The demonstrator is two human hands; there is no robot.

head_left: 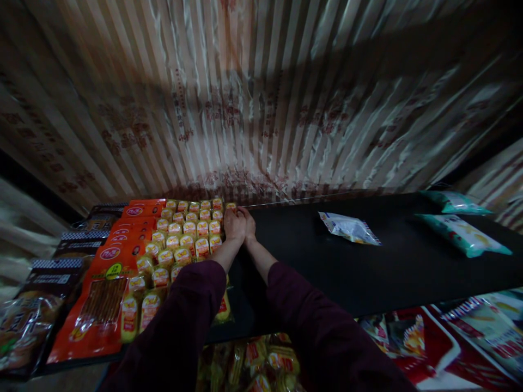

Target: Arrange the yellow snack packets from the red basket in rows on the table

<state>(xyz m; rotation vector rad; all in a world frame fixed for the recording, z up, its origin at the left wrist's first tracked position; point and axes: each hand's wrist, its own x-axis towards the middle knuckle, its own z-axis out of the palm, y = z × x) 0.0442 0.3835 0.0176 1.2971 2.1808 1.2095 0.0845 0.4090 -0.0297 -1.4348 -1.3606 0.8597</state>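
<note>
Small yellow individually wrapped cakes (187,242) stand in several tight rows on a black shelf (294,272). My left hand (234,224) is at the back right of these rows, its fingers curled and pressed together. A single wrapped cake (231,206) shows just past its fingertips, apparently touching them. Close against it is my right hand (249,224), also closed, with its fingers bent toward the left hand. What lies between the two hands is hidden. One more yellow cake (223,309) lies near the front edge, partly behind my left sleeve.
Orange snack packets (107,256) and dark bread packets (53,283) overlap at the left. A silver-white bag (349,227) lies mid-shelf; teal bags (466,234) lie far right. Below the front edge are loose yellow cakes (257,359) and a red box (441,337). A striped plastic sheet (261,109) hangs behind.
</note>
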